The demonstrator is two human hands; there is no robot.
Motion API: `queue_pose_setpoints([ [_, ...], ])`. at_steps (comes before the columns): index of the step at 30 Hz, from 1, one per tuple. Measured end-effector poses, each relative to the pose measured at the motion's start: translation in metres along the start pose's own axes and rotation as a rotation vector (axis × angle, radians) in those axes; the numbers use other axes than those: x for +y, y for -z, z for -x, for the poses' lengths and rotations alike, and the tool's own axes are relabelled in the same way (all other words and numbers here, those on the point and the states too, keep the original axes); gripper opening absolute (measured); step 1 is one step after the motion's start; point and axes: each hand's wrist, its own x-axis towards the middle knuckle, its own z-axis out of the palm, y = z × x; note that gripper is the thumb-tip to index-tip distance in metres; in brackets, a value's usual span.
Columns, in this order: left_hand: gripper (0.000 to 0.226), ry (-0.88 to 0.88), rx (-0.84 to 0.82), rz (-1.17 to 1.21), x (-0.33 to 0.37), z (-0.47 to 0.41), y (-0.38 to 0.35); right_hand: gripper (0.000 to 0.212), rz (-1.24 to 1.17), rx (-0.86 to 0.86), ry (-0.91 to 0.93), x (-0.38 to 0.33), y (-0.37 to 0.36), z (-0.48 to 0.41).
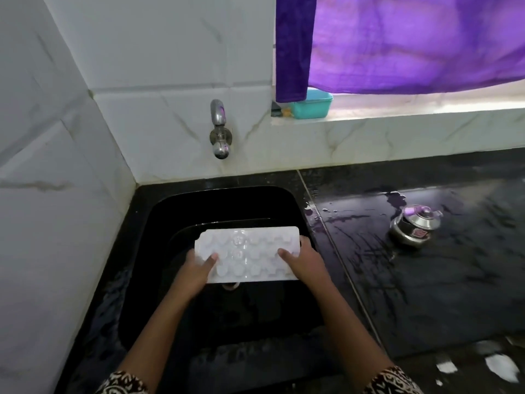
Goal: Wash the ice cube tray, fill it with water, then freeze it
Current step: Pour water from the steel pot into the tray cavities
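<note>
Head view: at lower centre, the left hand point(196, 268) and right hand point(305, 263) each grasp an end of the white ice cube tray point(247, 253), held over the black sink point(159, 223). A wall tap point(219, 129) sits above on white marble tiles point(56, 194). Right, a wet black counter point(426, 280) carries a steel kettle point(414, 226); a purple curtain point(397, 41) hangs upper right.

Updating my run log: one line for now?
left hand + right hand: holding ice cube tray | over sink | tap: no flow visible
</note>
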Motion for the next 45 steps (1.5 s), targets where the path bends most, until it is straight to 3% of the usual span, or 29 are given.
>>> queue_pose_setpoints([
  [2,0.071,-0.101,0.029,0.125,0.014,0.017,-0.014,0.050,-0.341,-0.008,0.041,0.001,0.018,0.009],
  [5,0.081,-0.144,0.050,0.254,0.034,0.040,-0.044,0.049,-0.583,0.032,0.106,0.010,0.047,0.021],
  [8,0.051,-0.106,0.020,0.535,0.051,0.058,-0.079,0.032,-1.080,0.058,0.019,0.030,0.081,0.021],
  [10,0.032,-0.089,0.011,0.675,0.057,0.062,-0.109,0.021,-1.282,0.108,-0.019,0.051,0.109,0.020],
  [13,0.043,-0.148,0.037,0.630,0.066,0.069,-0.157,0.009,-1.159,0.195,-0.090,0.087,0.143,0.013],
  [17,0.078,-0.216,0.032,0.352,0.065,0.084,-0.225,0.037,-0.745,0.250,-0.098,0.140,0.179,0.004],
  [20,0.103,-0.295,0.013,0.160,0.059,0.094,-0.269,0.048,-0.330,0.212,-0.062,0.181,0.203,0.000],
  [23,0.118,-0.353,0.051,-0.082,0.053,0.094,-0.287,0.049,0.295,0.206,-0.015,0.209,0.220,-0.005],
  [25,0.122,-0.324,0.073,-0.189,0.051,0.093,-0.290,0.051,0.431,0.179,0.042,0.219,0.225,-0.005],
  [31,0.131,-0.251,0.068,-0.323,0.055,0.096,-0.292,0.047,0.405,0.195,0.144,0.231,0.237,-0.012],
  [37,0.128,-0.262,0.091,-0.357,0.058,0.097,-0.293,0.045,-0.109,0.395,0.172,0.224,0.282,-0.069],
  [41,0.129,-0.250,0.098,-0.399,0.060,0.097,-0.295,0.041,-0.335,0.280,0.133,0.210,0.302,-0.116],
  [45,0.129,-0.242,0.096,-0.410,0.058,0.096,-0.295,0.015,-0.438,0.095,0.128,0.210,0.300,-0.138],
])
